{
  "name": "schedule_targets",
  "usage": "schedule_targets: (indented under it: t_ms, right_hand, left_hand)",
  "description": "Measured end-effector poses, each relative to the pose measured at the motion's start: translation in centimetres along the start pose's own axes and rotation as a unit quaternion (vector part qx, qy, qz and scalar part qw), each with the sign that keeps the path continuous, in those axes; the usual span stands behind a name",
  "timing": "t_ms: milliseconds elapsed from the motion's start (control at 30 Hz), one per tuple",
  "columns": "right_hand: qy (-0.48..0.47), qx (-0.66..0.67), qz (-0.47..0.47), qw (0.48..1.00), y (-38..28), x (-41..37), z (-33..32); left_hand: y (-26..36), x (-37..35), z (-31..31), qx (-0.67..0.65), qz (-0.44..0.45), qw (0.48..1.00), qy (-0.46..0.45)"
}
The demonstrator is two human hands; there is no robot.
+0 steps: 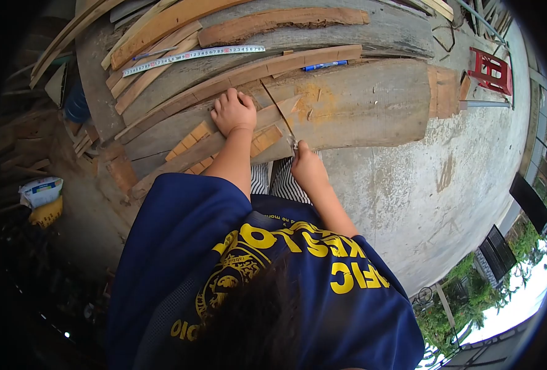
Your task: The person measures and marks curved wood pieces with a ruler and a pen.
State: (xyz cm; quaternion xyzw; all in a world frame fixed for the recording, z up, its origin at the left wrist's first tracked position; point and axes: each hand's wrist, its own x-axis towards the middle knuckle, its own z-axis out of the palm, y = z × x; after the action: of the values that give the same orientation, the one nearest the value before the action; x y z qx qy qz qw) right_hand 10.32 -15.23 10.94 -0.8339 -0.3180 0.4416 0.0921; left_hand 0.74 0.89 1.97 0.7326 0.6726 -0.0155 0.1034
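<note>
A: What's at the far left?
B: A white bag (40, 190) on the ground, left of the wood pile and well apart from your hands.
A: And my left hand?
B: Your left hand (233, 112) lies palm down on a curved plank (181, 123) in the pile. The fingers are bent and close together, pressing on the wood rather than wrapped around it. Far beyond it, a tape (193, 54) lies across the boards.
A: My right?
B: Your right hand (304, 165) is just right of the left and nearer to you, at the near edge of the thick slab (360, 102). Its fingers are pinched on a small thin tool (295, 145) whose tip meets the slab's edge. I cannot tell what tool it is.
A: Further right?
B: A blue pen (326, 65) lies at the slab's far side. Bare floor (421, 185) spreads to the right, and a red stool (492, 71) stands at the far right.
</note>
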Motion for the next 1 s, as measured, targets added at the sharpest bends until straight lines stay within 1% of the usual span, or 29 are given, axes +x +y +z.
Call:
schedule_targets:
  t_ms: [33, 100, 133, 200, 233, 267, 300, 367, 467, 600, 667, 733, 800, 867, 900, 967, 1000]
  right_hand:
    - [-0.003, 0.002, 0.004, 1.000, 0.3, -0.8, -0.1]
    - [-0.027, -0.036, 0.023, 0.999, 1.1, -3.9, -1.6]
    - [-0.023, -0.038, 0.025, 0.999, 1.0, -5.3, -2.2]
    - [-0.045, -0.043, 0.062, 0.996, 1.2, -7.7, -3.1]
    - [-0.044, -0.046, 0.066, 0.996, 1.0, -7.7, -3.0]
    - [-0.039, -0.022, 0.053, 0.998, 0.5, -6.9, -2.5]
    - [-0.034, 0.002, 0.037, 0.999, 0.0, -5.6, -2.0]
    - [-0.004, -0.003, 0.025, 1.000, 0.3, -1.4, 0.5]
    - [-0.024, -0.017, 0.019, 0.999, -1.5, 0.2, -0.5]
    - [-0.046, -0.038, 0.034, 0.998, -0.4, -3.8, -3.0]
    - [-0.062, -0.041, 0.045, 0.996, 0.4, -5.6, -3.4]
    - [-0.055, -0.036, 0.048, 0.997, -0.1, -4.5, -2.7]
    - [-0.045, -0.031, 0.048, 0.997, -0.3, -1.7, -1.5]
    - [-0.007, -0.005, -0.001, 1.000, 0.0, 1.1, -0.4]
    - [-0.004, -0.003, -0.002, 1.000, -0.4, 0.8, -0.9]
    - [-0.062, -0.055, 0.036, 0.996, -1.0, -2.4, -2.7]
    - [-0.061, -0.055, 0.039, 0.996, -0.5, -3.8, -3.2]
  left_hand:
    - [-0.1, -0.3, 0.1, 0.000, 0.001, 1.000, 0.004]
    - [-0.2, -0.5, -0.1, -0.003, 0.000, 1.000, -0.007]
    - [0.0, -0.2, -0.1, -0.009, -0.004, 1.000, -0.010]
    - [0.1, 0.0, -0.1, -0.014, -0.002, 1.000, -0.007]
    - [-0.1, -0.2, -0.1, -0.011, 0.001, 1.000, -0.005]
    - [-0.1, -0.2, 0.0, -0.009, 0.002, 1.000, 0.001]
    - [0.0, 0.0, 0.0, -0.013, 0.002, 1.000, 0.003]
    - [-0.1, -0.2, -0.1, -0.003, 0.003, 1.000, 0.000]
    - [-0.2, -0.3, 0.1, -0.003, 0.005, 1.000, 0.009]
    - [-0.1, -0.2, 0.0, -0.005, 0.011, 1.000, 0.012]
    - [0.0, -0.2, -0.3, -0.003, 0.002, 1.000, -0.009]
    - [-0.3, -0.3, 0.1, -0.003, 0.004, 1.000, -0.004]
    - [-0.2, -0.2, 0.1, -0.004, 0.006, 1.000, 0.006]
    - [-0.1, -0.1, -0.4, -0.003, 0.001, 1.000, -0.025]
    - [-0.1, 0.3, -0.2, -0.003, 0.004, 1.000, -0.023]
    - [-0.2, 0.0, 0.1, 0.007, -0.009, 1.000, -0.019]
    - [-0.1, 0.0, 0.0, 0.006, -0.008, 1.000, -0.020]
